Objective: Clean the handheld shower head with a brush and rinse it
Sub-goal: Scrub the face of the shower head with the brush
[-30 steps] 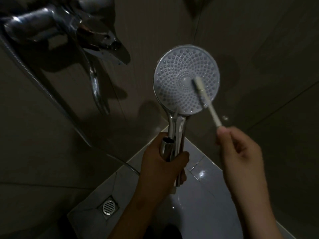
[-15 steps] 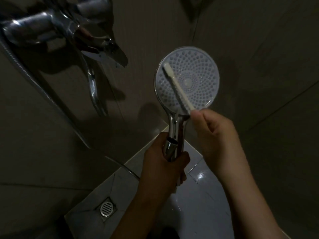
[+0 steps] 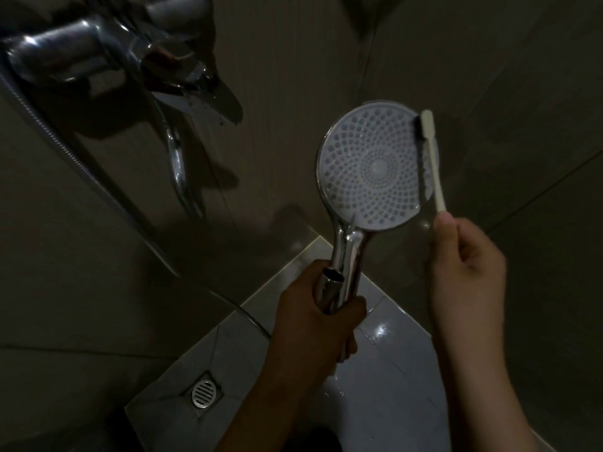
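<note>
Scrubbing stage, no water running so rinse not yet done. Left hand [image 3: 321, 313] grips the shower head [image 3: 370, 164] by its chrome handle, spray face up toward the camera, over the floor corner. Right hand [image 3: 465, 259] pinches the brush [image 3: 432, 158] low on its handle, bristles on the face's right edge, forearm raised.

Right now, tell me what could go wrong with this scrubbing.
1. The brush sits at the right rim of the shower head, so a stroke may skid off the edge.
2. The right hand pinches only the brush's far end. It could slip and drop to the floor, which looks glossy, maybe wet.
3. The light is dim, so missed nozzles may be hard to see.
</note>
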Demonstrator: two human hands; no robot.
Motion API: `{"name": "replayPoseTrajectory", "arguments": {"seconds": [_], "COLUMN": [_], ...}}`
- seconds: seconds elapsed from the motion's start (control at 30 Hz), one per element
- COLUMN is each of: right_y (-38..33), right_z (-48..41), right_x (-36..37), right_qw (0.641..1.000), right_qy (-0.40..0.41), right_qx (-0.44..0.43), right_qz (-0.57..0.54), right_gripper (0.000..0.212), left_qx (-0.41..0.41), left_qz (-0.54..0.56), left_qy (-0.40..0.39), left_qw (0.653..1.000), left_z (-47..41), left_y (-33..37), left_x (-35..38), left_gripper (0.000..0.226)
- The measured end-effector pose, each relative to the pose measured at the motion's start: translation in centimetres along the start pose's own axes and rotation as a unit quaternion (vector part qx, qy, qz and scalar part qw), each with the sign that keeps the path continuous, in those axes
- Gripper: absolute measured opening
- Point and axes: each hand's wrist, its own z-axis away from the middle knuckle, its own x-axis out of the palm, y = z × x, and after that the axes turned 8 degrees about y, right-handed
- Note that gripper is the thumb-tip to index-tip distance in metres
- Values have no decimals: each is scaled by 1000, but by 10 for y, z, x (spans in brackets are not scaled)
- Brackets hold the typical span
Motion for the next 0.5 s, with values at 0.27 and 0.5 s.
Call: {"name": "replayPoseTrajectory", "arguments": {"seconds": [0.27, 0.5], "right_y": [0, 3], "right_z": [26, 1], "right_x": [3, -9], "right_qw": [977, 994], "right_qy": [-210, -102], "right_qx": [2, -22], "right_qz": [18, 34], "right_gripper": [32, 35], "left_qx": [15, 2], "left_qz": [9, 22], "left_qy": [16, 16], "left_qw": [1000, 1000], "left_z": [-3, -4], "left_y": [4, 2], "left_x": [-1, -6], "left_gripper": [11, 16]}}
